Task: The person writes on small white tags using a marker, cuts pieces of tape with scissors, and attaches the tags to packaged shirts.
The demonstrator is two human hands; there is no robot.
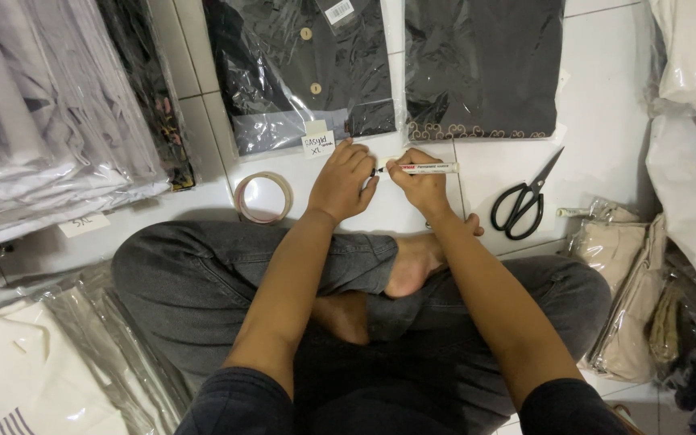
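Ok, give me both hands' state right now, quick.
Left hand: fingers curled at the marker tip; grip cannot be told.
Right hand: closed, holding the marker.

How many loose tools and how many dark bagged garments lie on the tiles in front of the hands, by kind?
Dark bagged garments: 2, one with buttons and one with a patterned hem
Marker pen: 1, held by the right hand, left hand beside its tip
Scissors: 1
Tape roll: 1
Total: 5

2 clear bags of dark garments [300, 64] ahead, small white label [318, 142], bagged stacks [42, 121] left
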